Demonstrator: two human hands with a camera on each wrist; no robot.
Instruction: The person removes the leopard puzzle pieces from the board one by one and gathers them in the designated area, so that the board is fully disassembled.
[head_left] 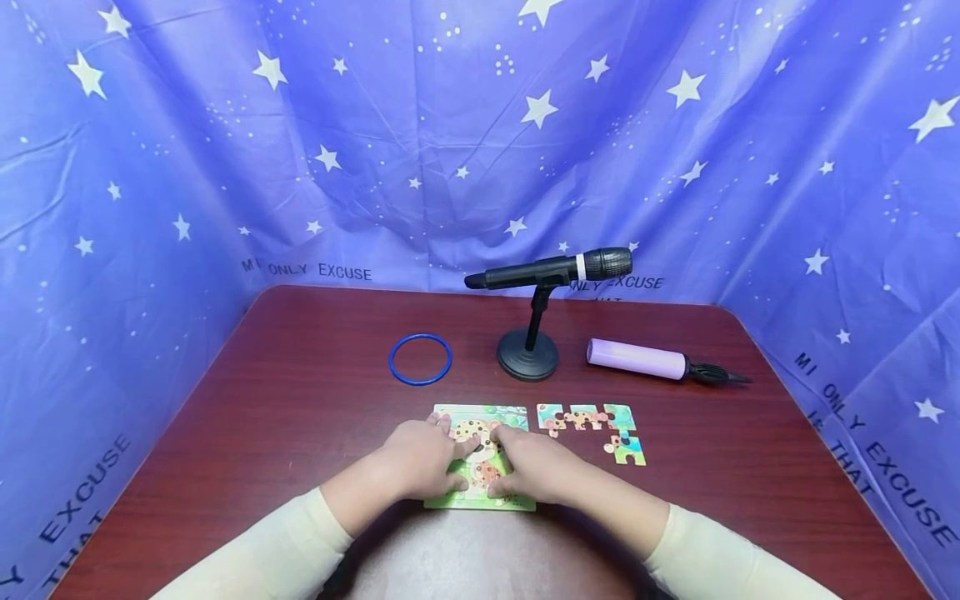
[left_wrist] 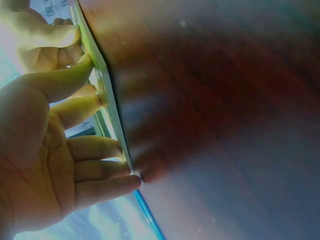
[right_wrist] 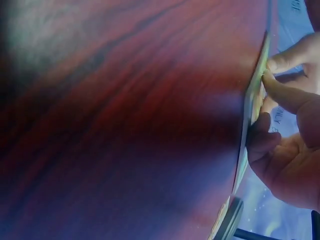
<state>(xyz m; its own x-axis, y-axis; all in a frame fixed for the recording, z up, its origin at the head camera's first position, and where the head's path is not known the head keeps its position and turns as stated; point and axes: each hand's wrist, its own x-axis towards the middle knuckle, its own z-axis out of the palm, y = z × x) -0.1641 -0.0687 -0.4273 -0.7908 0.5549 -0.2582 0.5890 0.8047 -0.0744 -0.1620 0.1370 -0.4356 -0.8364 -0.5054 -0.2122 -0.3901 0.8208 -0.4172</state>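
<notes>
A jigsaw puzzle board [head_left: 480,504] with a spotted cartoon animal on green lies flat near the table's front edge. Over its left part rests my left hand [head_left: 423,457], its fingers extended and touching the surface. My right hand [head_left: 540,462] lies on the right part, thumb and index finger pressing down, while other fingers look bent in the right wrist view. No loose piece shows between the fingers of either hand. From low down, the left wrist view shows the left fingertips [left_wrist: 131,184] along the board's edge. Several loose puzzle pieces [head_left: 585,417] lie right of the board.
A black microphone [head_left: 525,273] sits on a round-based stand [head_left: 528,355] behind the board. To its left is a blue ring [head_left: 420,383]; to its right lies a purple hand pump [head_left: 637,358]. Starry blue cloth [head_left: 420,125] surrounds the dark red table [head_left: 300,367].
</notes>
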